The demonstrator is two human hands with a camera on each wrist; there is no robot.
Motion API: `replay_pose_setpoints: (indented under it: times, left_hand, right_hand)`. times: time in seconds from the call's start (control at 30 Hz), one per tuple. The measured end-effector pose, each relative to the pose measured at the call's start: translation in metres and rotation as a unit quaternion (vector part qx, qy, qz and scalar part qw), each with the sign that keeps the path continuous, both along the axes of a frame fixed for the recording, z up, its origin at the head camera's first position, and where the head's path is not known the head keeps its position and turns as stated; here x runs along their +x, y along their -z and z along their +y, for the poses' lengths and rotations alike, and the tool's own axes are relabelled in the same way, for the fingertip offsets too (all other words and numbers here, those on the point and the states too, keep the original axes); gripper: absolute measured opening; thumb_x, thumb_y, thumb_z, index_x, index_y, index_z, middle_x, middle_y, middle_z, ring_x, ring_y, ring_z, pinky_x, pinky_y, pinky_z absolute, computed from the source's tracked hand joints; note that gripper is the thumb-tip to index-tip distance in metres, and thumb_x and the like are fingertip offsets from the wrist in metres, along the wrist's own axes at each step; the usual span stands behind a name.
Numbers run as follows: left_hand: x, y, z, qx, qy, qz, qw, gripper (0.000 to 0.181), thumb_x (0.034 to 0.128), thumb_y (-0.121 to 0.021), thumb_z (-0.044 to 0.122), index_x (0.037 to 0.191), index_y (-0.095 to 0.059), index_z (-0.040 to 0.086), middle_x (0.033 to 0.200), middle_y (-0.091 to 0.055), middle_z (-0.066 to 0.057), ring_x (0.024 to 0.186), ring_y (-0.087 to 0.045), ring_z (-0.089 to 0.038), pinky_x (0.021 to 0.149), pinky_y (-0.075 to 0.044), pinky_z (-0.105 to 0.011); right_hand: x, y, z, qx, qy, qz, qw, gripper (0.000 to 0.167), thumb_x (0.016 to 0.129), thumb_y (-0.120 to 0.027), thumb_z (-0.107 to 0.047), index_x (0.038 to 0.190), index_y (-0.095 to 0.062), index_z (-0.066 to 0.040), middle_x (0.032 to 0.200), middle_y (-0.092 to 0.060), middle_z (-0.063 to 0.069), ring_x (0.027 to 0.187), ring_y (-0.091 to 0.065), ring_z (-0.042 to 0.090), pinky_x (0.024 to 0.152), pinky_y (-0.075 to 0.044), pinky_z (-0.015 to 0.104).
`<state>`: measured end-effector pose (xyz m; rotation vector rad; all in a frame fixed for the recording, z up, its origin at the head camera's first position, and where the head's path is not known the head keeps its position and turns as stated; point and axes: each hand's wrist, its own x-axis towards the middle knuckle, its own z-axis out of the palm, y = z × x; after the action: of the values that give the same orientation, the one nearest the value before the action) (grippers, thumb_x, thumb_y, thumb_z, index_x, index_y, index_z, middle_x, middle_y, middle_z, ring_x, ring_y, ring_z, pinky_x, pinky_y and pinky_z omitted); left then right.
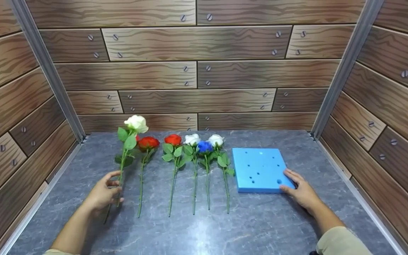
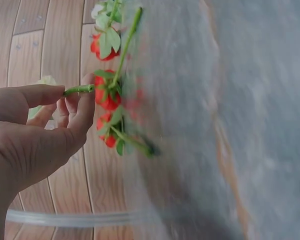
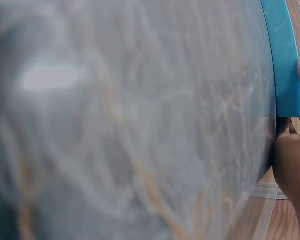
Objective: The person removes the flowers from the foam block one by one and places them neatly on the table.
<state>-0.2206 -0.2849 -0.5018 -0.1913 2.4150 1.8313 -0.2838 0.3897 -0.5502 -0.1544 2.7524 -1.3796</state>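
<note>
A white rose [image 1: 136, 123] is raised off the table at the left, tilted slightly right. My left hand [image 1: 104, 191] pinches its green stem between thumb and fingers; in the left wrist view the cut stem end [image 2: 80, 90] sticks out past the fingertips. Behind it lies a red rose, mostly hidden, its stem end [image 1: 107, 216] showing below the hand. On the right, my right hand [image 1: 305, 191] grips the near right corner of a flat blue block [image 1: 264, 159] with several holes in its top. Thumb and fingers lie along two of its sides.
Between the hands lies a row of artificial roses, stems toward me: a red rose [image 1: 148, 142], another red rose [image 1: 173, 139], a white rose [image 1: 192, 139], a blue rose [image 1: 205, 146] and a white rose [image 1: 216, 140]. Wood-patterned walls [image 1: 197, 74] enclose the grey marbled table [image 1: 161, 237].
</note>
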Motion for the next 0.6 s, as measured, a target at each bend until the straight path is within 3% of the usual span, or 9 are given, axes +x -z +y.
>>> replay_pose_setpoints:
  times: [0.2, 0.43, 0.6]
  left_hand:
    - [0.004, 0.002, -0.020, 0.002, -0.009, -0.009, 0.9999, 0.066, 0.1056, -0.050, -0.009, 0.167, -0.027, 0.000, 0.131, -0.042, -0.022, 0.107, -0.057, -0.023, 0.090, -0.070, -0.041]
    - [0.004, 0.004, -0.045, 0.023, -0.003, -0.024, 0.9994, 0.070, 0.1063, -0.051, -0.009, 0.168, -0.019, -0.002, 0.115, -0.041, -0.009, 0.107, -0.052, -0.018, 0.093, -0.069, -0.041]
    - [0.004, 0.002, -0.065, 0.031, -0.004, -0.037, 0.9988, 0.070, 0.1071, -0.052, -0.009, 0.168, -0.017, -0.002, 0.117, -0.040, -0.009, 0.108, -0.052, -0.018, 0.094, -0.069, -0.040]
  right_hand:
    - [0.000, 0.001, 0.001, 0.002, 0.003, 0.000, 1.0000, 0.083, 0.102, -0.078, -0.030, 0.168, -0.035, -0.002, 0.180, -0.020, 0.021, 0.168, -0.009, 0.050, 0.137, -0.011, 0.068]
    - [-0.001, 0.002, 0.001, 0.007, 0.003, 0.001, 1.0000, 0.084, 0.102, -0.078, -0.033, 0.168, -0.036, -0.002, 0.180, -0.021, 0.021, 0.168, -0.010, 0.050, 0.137, -0.011, 0.068]
    - [-0.001, 0.002, 0.002, 0.003, 0.001, 0.001, 1.0000, 0.083, 0.102, -0.077, -0.032, 0.168, -0.036, -0.002, 0.180, -0.020, 0.021, 0.168, -0.009, 0.050, 0.137, -0.012, 0.068]
